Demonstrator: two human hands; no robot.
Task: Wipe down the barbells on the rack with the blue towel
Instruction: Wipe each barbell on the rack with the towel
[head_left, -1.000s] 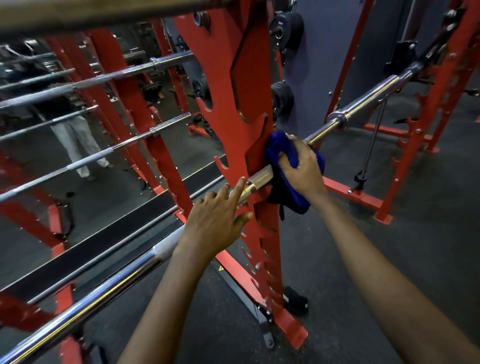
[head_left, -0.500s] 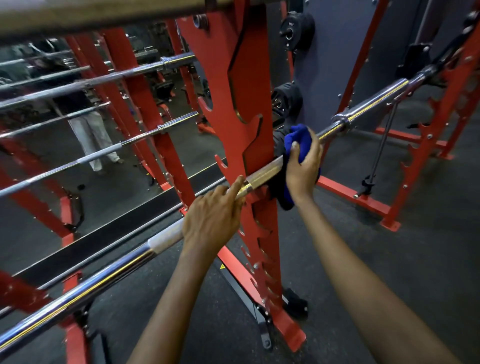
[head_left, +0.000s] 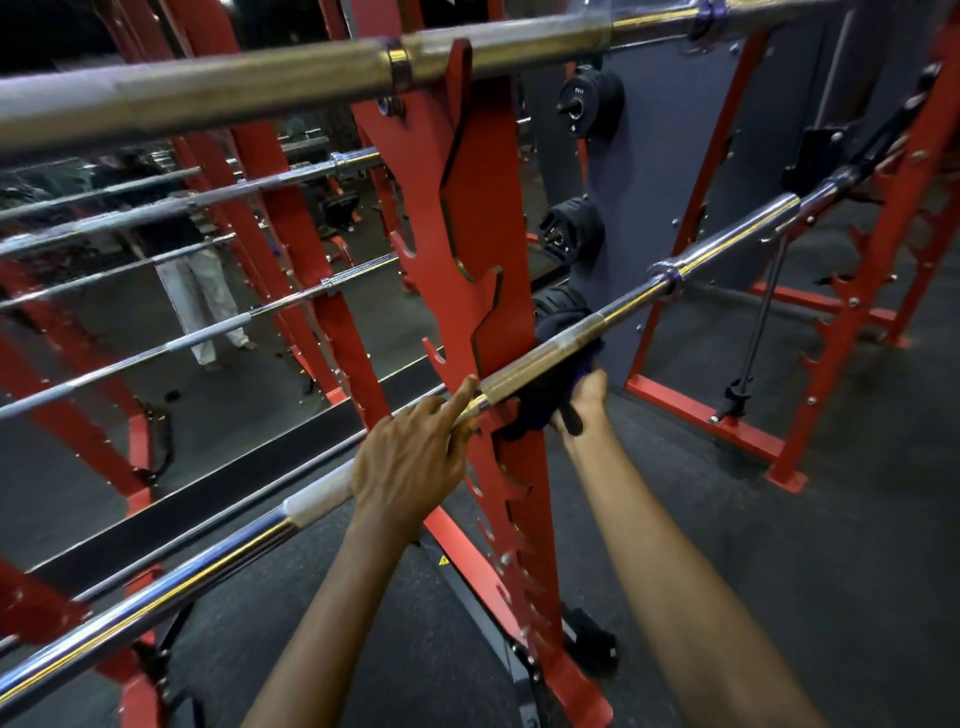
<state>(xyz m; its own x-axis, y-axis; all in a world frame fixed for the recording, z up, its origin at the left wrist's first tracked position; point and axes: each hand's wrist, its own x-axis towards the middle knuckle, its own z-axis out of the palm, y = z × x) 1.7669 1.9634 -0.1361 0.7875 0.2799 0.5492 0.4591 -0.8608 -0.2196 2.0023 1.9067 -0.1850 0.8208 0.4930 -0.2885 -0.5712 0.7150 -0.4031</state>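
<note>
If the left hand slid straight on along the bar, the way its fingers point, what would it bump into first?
Probably the red rack upright, where the barbell sits in its hook just past the fingertips of the left hand. The blue towel held by the right hand comes only after.

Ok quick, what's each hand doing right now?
The left hand is open, fingers lying straight along the barbell.
The right hand is closed, gripping the blue towel under that bar.
</note>
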